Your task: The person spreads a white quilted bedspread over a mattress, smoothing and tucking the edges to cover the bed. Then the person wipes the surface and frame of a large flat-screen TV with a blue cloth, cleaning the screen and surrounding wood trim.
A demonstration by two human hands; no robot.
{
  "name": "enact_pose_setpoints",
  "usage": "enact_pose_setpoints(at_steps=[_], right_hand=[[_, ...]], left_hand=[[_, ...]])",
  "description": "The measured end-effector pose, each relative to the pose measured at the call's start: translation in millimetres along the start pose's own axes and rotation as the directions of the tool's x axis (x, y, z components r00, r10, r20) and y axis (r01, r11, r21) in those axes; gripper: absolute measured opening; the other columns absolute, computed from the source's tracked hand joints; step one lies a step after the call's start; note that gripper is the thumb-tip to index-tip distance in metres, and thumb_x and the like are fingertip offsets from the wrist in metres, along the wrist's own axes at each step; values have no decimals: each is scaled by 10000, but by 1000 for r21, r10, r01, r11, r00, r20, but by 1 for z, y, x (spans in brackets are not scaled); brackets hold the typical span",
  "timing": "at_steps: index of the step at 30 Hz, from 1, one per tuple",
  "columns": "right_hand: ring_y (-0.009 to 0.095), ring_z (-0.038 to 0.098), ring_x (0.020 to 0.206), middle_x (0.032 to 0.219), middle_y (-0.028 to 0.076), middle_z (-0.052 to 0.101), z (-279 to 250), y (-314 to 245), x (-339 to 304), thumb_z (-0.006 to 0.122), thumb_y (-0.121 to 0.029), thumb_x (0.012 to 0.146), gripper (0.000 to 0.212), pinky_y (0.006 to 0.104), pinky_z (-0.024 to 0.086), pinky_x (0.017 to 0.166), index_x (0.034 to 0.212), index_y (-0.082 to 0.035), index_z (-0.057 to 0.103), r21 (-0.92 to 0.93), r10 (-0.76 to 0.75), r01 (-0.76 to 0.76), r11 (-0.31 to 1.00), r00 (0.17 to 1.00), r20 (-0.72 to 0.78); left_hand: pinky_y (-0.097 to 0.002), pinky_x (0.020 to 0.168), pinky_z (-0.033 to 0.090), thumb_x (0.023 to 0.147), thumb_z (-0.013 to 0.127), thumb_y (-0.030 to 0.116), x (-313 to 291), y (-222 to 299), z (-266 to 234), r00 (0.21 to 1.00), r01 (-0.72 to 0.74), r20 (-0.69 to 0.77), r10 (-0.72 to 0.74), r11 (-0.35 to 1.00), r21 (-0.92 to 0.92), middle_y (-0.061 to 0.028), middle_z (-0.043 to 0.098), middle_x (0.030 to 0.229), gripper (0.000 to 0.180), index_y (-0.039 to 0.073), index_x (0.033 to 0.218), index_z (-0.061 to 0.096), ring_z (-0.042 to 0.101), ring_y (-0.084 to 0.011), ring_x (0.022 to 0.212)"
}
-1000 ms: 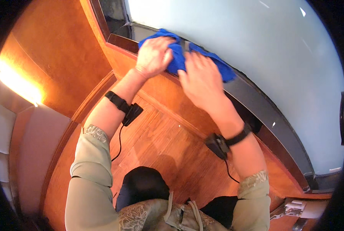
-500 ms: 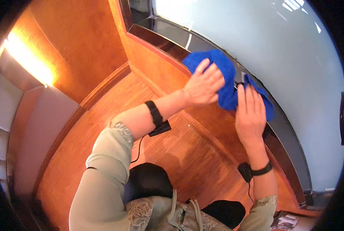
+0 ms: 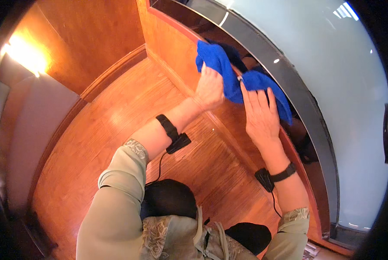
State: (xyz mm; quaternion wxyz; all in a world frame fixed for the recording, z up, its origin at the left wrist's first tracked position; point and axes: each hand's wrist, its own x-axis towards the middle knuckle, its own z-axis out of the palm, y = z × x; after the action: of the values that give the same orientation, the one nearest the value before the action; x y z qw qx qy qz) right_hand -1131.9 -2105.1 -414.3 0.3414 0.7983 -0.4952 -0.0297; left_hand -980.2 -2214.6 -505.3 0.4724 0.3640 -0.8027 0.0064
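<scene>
A blue cloth (image 3: 216, 63) lies bunched along the wooden edge (image 3: 183, 29) of a dark recess below a large pale glossy panel (image 3: 332, 95). My left hand (image 3: 210, 88) is closed on the cloth's left part, its fingertips hidden in the folds. Against the right part of the cloth rests my right hand (image 3: 262, 117), fingers stretched and a little apart. Beside its leftmost fingertip is a small light spot that I cannot make out. Dark shapes show in the recess behind the cloth.
A grey strip (image 3: 263, 47) borders the panel. Under the edge stands a wooden front, meeting a wood-plank floor (image 3: 116, 117). A glowing light (image 3: 27, 54) is on the left by a wooden wall. Both wrists carry black straps with small wired boxes (image 3: 178, 143).
Both hands and the cloth have moved off the grey strip, toward me and a little left, onto the wooden edge. My left fingers have curled into the cloth. The view has shifted slightly.
</scene>
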Motion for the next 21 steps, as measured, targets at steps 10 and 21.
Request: enact_pose_setpoints(at_steps=[10, 21], right_hand=[[353, 303, 1370, 1472, 194, 320, 38, -39, 67, 514, -53, 826, 634, 429, 222, 1151, 1421, 44, 320, 186, -94, 107, 977, 993, -75], [333, 304, 1368, 1456, 211, 353, 100, -51, -95, 494, -168, 929, 531, 391, 227, 1147, 1389, 63, 363, 279, -370, 273, 921, 839, 399]], left_hand=[[-541, 1062, 205, 905, 476, 306, -44, -59, 41, 949, 248, -115, -294, 920, -305, -321, 304, 1287, 510, -32, 1266, 352, 286, -489, 1205], [-556, 1130, 170, 835, 591, 264, -181, 4, 76, 928, 192, 370, -48, 912, -363, -384, 258, 1389, 619, -117, 1279, 389, 200, -548, 1331]])
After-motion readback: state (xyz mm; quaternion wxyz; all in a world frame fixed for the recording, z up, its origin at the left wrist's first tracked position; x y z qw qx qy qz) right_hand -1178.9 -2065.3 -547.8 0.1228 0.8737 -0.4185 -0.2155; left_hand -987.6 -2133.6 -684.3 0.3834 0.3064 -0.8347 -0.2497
